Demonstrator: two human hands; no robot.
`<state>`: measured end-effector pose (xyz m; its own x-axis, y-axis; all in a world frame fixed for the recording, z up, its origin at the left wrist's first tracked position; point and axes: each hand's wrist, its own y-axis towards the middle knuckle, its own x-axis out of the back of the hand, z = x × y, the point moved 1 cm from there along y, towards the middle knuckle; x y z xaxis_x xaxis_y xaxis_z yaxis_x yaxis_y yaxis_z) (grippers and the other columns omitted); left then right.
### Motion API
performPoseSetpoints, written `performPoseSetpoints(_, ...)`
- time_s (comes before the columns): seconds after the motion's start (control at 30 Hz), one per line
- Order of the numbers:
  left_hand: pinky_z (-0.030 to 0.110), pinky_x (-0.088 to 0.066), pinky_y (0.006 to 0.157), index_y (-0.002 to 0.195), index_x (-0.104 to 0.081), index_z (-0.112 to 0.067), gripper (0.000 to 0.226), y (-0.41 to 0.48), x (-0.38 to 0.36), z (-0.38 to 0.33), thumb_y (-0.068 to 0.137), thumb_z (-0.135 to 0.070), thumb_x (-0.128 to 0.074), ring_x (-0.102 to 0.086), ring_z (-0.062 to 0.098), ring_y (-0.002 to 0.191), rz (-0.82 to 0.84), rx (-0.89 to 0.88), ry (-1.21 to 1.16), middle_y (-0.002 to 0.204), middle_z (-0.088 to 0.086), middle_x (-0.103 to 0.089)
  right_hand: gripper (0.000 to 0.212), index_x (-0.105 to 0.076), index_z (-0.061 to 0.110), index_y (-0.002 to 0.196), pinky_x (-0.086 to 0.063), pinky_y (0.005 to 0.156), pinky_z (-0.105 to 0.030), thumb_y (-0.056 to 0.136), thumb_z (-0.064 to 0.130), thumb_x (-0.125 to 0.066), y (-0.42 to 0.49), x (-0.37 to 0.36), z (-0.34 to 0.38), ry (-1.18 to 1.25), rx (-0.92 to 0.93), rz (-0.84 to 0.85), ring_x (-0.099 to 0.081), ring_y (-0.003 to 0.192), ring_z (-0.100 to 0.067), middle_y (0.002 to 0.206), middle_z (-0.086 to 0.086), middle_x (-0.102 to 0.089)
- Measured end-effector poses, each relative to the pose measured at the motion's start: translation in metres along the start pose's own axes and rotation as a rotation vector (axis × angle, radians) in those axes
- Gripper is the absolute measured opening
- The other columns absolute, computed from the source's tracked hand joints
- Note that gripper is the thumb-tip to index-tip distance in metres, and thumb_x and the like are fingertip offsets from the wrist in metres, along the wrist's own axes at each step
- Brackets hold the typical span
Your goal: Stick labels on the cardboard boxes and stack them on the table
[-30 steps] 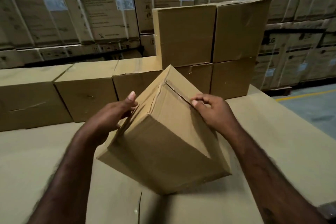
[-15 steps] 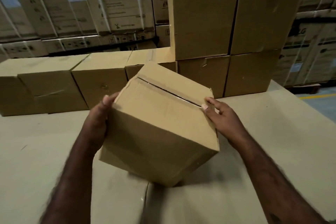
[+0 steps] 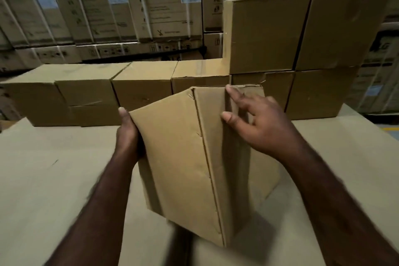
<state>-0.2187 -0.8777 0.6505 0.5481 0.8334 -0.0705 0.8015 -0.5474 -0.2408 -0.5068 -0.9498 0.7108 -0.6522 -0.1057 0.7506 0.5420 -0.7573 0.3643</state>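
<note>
Strapped cartons (image 3: 168, 6) wall off the back, not in play. Desk (image 3: 54, 179) topped with cardboard sheet. Row of boxes (image 3: 142, 90) runs along its far edge, faces flush. Upper two boxes (image 3: 265, 34) sit on the row's right end, so my guess is the next free slot is the row top just left of them.

Loose box (image 3: 183, 157) is mid-desk toward the near edge, tipped with its flap seam up. No label visible on it. Probably being turned to pick a face for labelling or to square it for stacking.

Left hand (image 3: 128, 136) clamps the box's left edge, thumb on top, acting as the pivot. Right hand (image 3: 259, 123) lies splayed on the upper right face, fingers straight, steering rather than gripping.
</note>
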Motion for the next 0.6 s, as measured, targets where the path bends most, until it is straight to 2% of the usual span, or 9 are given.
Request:
performPoseSetpoints(0.07,0.046,-0.051,0.093,0.12,-0.06,-0.022,0.085,0.014,0.006,0.003,0.077,-0.09,-0.032,-0.064,0.025,0.104,0.059,-0.02,0.013,0.115,0.005,-0.068,0.064,-0.024,0.053,0.148,-0.024,0.115,-0.052,0.089,0.066,-0.045,0.002,0.001,0.015,-0.197,0.007,0.008,-0.018,0.141,-0.025,0.155,0.001,-0.028)
performPoseSetpoints(0.17,0.055,-0.04,0.108,0.141,-0.046,-0.034,0.111,0.062,0.02,0.015,0.055,-0.103,-0.035,-0.049,0.025,0.133,0.152,-0.201,0.096,0.147,0.004,-0.05,0.067,-0.024,0.057,0.147,0.002,0.118,-0.056,0.085,0.073,-0.045,0.01,-0.007,0.033,-0.319,0.069,0.013,0.009,0.15,-0.024,0.164,0.001,-0.001)
performPoseSetpoints(0.23,0.051,-0.042,0.109,0.143,-0.045,-0.031,0.102,0.021,0.016,-0.013,0.067,-0.097,-0.038,-0.047,0.02,0.136,0.197,-0.266,0.104,0.148,0.002,-0.05,0.073,-0.009,0.059,0.148,0.006,0.118,-0.061,0.085,0.075,-0.043,0.018,-0.027,0.043,-0.366,0.083,0.087,0.016,0.151,-0.026,0.166,-0.001,0.008)
performPoseSetpoints(0.3,0.035,-0.059,0.084,0.125,-0.062,-0.024,0.073,-0.015,0.009,-0.042,0.088,-0.08,-0.032,-0.069,0.014,0.106,0.272,-0.303,0.086,0.114,0.0,-0.073,0.076,0.002,0.057,0.149,0.0,0.118,-0.064,0.088,0.073,-0.042,0.029,-0.049,0.052,-0.399,0.092,0.116,0.01,0.152,-0.025,0.166,-0.001,0.006)
performPoseSetpoints(0.33,0.031,-0.059,0.075,0.122,-0.063,-0.025,0.066,-0.021,0.009,-0.05,0.092,-0.073,-0.029,-0.071,0.012,0.096,0.331,-0.333,0.08,0.104,-0.003,-0.074,0.075,0.001,0.055,0.15,-0.004,0.118,-0.064,0.09,0.07,-0.042,0.035,-0.056,0.057,-0.416,0.113,0.106,0.007,0.152,-0.025,0.166,0.0,0.004)
performPoseSetpoints(0.4,0.035,-0.054,0.08,0.131,-0.057,-0.025,0.065,-0.017,0.019,-0.062,0.088,-0.069,-0.037,-0.065,0.016,0.105,0.397,-0.406,0.092,0.117,0.0,-0.067,0.069,-0.008,0.051,0.152,-0.008,0.118,-0.061,0.095,0.061,-0.045,0.049,-0.063,0.065,-0.411,0.167,0.097,0.0,0.152,-0.022,0.166,0.003,-0.001)
performPoseSetpoints(0.47,0.034,-0.05,0.08,0.133,-0.054,-0.026,0.058,-0.005,0.034,-0.066,0.086,-0.061,-0.056,-0.057,0.018,0.111,0.316,-0.475,0.222,0.129,0.005,-0.059,0.061,-0.021,0.047,0.151,-0.011,0.12,-0.056,0.098,0.048,-0.049,0.062,-0.062,0.07,-0.253,0.187,0.125,-0.009,0.152,-0.019,0.165,0.006,-0.012)
performPoseSetpoints(0.53,0.032,-0.05,0.077,0.135,-0.052,-0.026,0.048,0.005,0.05,-0.061,0.092,-0.046,-0.061,-0.056,0.017,0.11,0.239,-0.462,0.283,0.13,0.004,-0.055,0.056,-0.03,0.044,0.15,-0.012,0.119,-0.056,0.098,0.041,-0.053,0.073,-0.059,0.07,-0.126,0.158,0.125,-0.018,0.149,-0.018,0.163,0.008,-0.022)
performPoseSetpoints(0.6,0.032,-0.051,0.079,0.128,-0.056,-0.024,0.033,0.015,0.062,-0.056,0.098,-0.035,-0.057,-0.057,0.014,0.102,0.231,-0.462,0.238,0.122,0.005,-0.059,0.057,-0.033,0.043,0.148,-0.01,0.117,-0.056,0.096,0.044,-0.055,0.086,-0.055,0.061,-0.227,0.115,0.089,-0.02,0.148,-0.021,0.162,0.006,-0.025)
